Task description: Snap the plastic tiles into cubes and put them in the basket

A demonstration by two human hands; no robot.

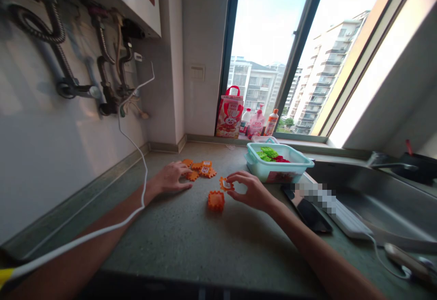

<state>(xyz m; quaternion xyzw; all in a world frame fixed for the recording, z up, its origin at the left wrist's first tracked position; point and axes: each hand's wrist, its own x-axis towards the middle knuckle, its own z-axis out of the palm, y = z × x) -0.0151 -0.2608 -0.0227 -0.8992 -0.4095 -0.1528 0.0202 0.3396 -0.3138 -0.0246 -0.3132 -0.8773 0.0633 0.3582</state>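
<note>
My right hand [251, 191] holds an orange puzzle piece [226, 184] with notched edges between thumb and fingertips, a little above the counter. A stack of orange puzzle pieces [216, 200] lies just below and to the left of it. My left hand [175, 178] rests palm down with its fingers stretched and thumb apart, its fingertips at the left edge of a loose pile of orange puzzle pieces [205, 170]. Several pieces in that pile overlap, and some show white window-like patterns. The fingertips partly cover the leftmost pieces.
A light blue tub [280, 172] with green and red pieces stands at the back right. Right of my right arm lie a dark phone [307, 211] and a white power strip [348, 218], beside the sink [385, 200]. A white cable [145, 177] hangs across my left forearm.
</note>
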